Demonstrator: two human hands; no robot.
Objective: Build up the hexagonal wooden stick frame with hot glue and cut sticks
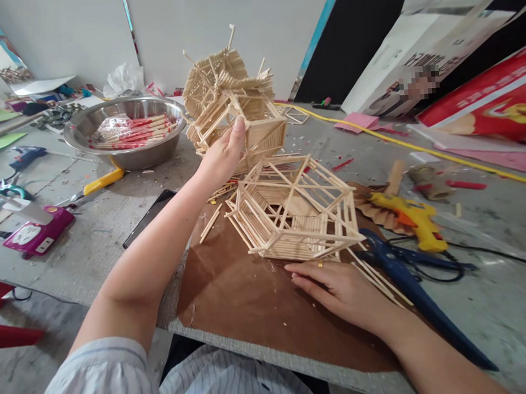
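My left hand (228, 148) is closed around the near edge of a tall model of thin wooden sticks (263, 125), its thumb on top and its other fingers mostly hidden. That model has rounded, slatted parts and a few sticks poking up. In front of it, a second hexagonal stick frame (291, 219) lies on a brown sheet (233, 294), with open bars on top and slatted walls. My right hand (335, 287) rests low beside the frame's front edge, fingers stretched out and holding nothing; I cannot tell if the fingertips touch the frame.
A steel bowl (126, 152) with red-wrapped stick bundles stands at the back left. Blue cutters (411, 295) and a yellow glue gun (407, 218) lie at right. A black phone (150, 213), a yellow-handled tool (104, 182) and a magenta device (37, 231) are at left.
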